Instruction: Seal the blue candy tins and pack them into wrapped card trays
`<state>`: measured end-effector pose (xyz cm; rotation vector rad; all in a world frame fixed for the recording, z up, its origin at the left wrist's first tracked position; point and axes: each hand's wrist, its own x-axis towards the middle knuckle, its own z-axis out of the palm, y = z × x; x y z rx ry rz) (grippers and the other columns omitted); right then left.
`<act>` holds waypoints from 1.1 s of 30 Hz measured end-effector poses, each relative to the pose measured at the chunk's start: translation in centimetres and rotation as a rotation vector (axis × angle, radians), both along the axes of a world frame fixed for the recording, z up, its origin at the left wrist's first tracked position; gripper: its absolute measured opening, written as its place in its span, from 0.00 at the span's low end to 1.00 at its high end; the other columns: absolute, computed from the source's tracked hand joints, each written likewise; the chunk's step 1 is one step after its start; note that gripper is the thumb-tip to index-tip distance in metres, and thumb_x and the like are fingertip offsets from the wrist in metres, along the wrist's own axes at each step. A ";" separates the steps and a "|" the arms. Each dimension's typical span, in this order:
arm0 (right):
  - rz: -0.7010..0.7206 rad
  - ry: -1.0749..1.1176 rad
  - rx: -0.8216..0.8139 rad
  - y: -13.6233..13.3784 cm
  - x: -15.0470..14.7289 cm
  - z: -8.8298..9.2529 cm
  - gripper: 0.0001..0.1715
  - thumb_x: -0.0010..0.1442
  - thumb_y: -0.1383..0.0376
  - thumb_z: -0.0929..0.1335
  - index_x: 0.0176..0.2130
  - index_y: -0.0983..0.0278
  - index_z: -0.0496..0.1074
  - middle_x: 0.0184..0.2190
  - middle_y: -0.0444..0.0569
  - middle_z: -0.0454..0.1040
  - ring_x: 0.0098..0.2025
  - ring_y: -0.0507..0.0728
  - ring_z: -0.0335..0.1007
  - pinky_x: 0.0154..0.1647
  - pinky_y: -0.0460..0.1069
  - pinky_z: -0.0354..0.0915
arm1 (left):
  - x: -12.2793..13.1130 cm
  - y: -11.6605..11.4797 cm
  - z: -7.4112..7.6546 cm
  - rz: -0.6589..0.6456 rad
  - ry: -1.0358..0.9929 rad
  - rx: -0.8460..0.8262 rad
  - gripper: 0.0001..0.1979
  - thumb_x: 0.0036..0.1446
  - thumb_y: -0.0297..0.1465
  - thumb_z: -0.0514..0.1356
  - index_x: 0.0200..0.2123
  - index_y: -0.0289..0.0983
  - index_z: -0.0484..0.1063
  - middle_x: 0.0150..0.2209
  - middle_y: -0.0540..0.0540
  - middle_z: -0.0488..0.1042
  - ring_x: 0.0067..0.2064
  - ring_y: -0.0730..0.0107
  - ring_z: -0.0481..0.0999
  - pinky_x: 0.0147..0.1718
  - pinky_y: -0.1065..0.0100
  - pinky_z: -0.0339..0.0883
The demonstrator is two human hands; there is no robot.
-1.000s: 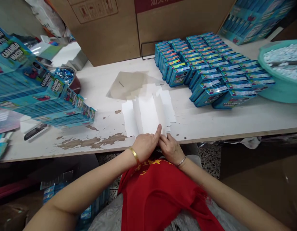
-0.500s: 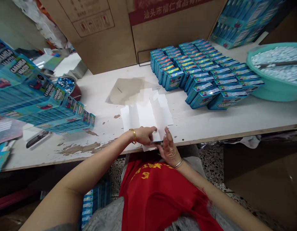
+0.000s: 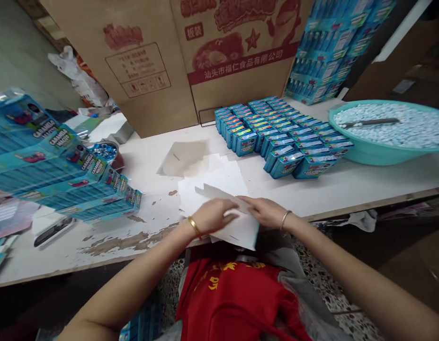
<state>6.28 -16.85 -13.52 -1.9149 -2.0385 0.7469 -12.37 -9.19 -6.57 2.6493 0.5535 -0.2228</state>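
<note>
A flat white card box blank [image 3: 240,226] with blue on its underside is tilted up at the table's front edge. My right hand [image 3: 271,211] grips its right side, the thumb and fingers pinching the card. Over the middle of the blank is my left hand [image 3: 216,216], its fingers bent with a gap between thumb and forefinger; it rests on or just above the card. More white card blanks [image 3: 235,175] lie in a loose pile beneath and behind.
Upright blue candy boxes [image 3: 246,143] stand in rows at the back right, beside a turquoise basin [image 3: 379,156] of white sweets with a scoop. Stacked blue display boxes [image 3: 77,175] are at left, near a bowl of blue wrapped pieces [image 3: 104,151]. A large carton [image 3: 162,109] stands behind.
A blank has been raised off the pile and tilted, with my right hand now gripping its side. My left hand has moved from pressing the pile to over the raised card. The head view has tilted up.
</note>
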 end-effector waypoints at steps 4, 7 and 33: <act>0.094 -0.280 -0.022 -0.2 1.9 0.9 0.34 0.60 0.75 0.57 0.63 0.55 0.58 0.47 0.51 0.75 0.46 0.58 0.71 0.41 0.49 0.63 | -0.8 5.0 -0.9 0.087 -0.008 0.176 0.22 0.66 0.39 0.47 0.58 0.38 0.63 0.62 0.41 0.63 0.63 0.56 0.60 0.59 0.53 0.52; 0.171 -0.401 0.089 -0.6 1.5 0.3 0.36 0.60 0.76 0.57 0.64 0.56 0.54 0.45 0.52 0.74 0.45 0.58 0.69 0.40 0.49 0.60 | -1.6 6.9 -2.4 0.066 0.096 0.057 0.22 0.67 0.39 0.44 0.58 0.39 0.65 0.55 0.42 0.72 0.56 0.59 0.70 0.55 0.57 0.58; 0.272 -0.626 -0.037 1.4 -1.8 0.1 0.17 0.64 0.74 0.54 0.48 0.65 0.64 0.42 0.57 0.72 0.41 0.60 0.71 0.31 0.49 0.63 | 3.1 5.2 -5.7 -0.286 0.415 0.369 0.10 0.59 0.23 0.50 0.38 0.35 0.70 0.31 0.39 0.76 0.36 0.56 0.76 0.30 0.65 0.63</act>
